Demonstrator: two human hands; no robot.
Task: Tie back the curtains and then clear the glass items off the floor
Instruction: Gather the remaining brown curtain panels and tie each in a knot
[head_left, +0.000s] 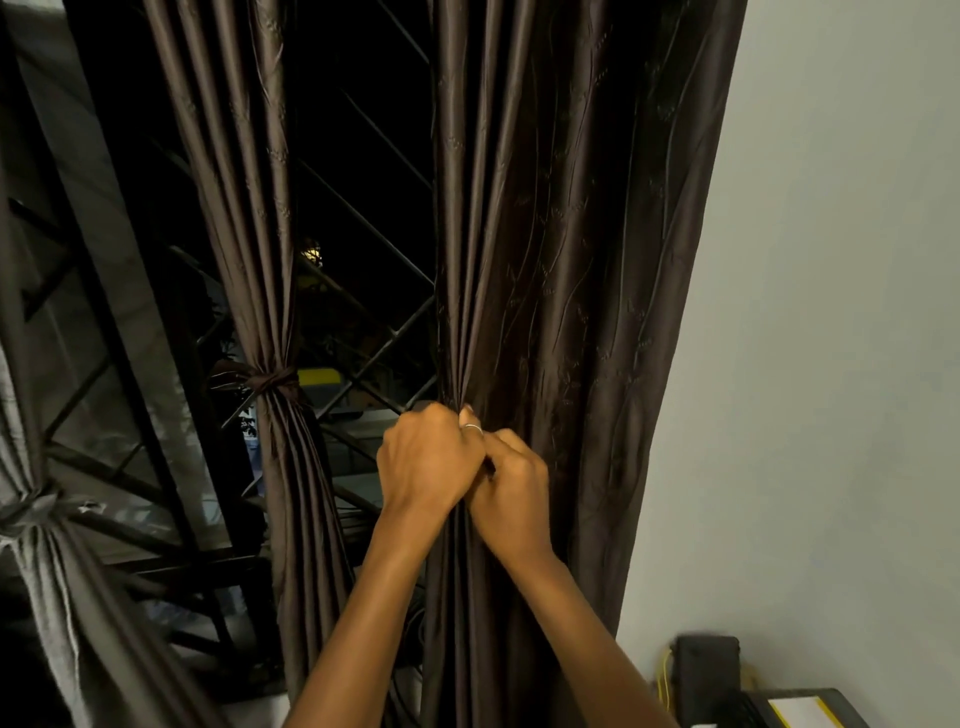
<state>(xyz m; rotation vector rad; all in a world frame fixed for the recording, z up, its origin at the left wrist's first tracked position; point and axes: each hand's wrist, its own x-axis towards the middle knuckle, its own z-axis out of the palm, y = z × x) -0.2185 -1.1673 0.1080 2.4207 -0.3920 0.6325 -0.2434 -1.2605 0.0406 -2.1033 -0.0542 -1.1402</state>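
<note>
Brown satin is bunched tight between our two hands right now. Our left hand (426, 457) curls its fingers round the gathered folds of the dark curtain (561, 234), knuckles toward us. Our right hand (511, 488) is pressed in just beside it, touching it, fingers tucked into the same bunch of cloth. A thin ring (472, 427) glints where the two hands meet, and we cannot tell which hand wears it. Above the grip the curtain fans out wide; below, it hangs between our forearms. Off to the left of our hands, a second brown curtain (249, 208) hangs cinched by a knotted tie (270, 384), and further left a grey curtain (47, 582) is knotted too. Between those two, a black window grille (197, 571) crosses the dark outside. To the right of our hands there's a pale wall (831, 312), and down at lower right a black box (706, 670) with a yellow cable (662, 675) beside it.
</note>
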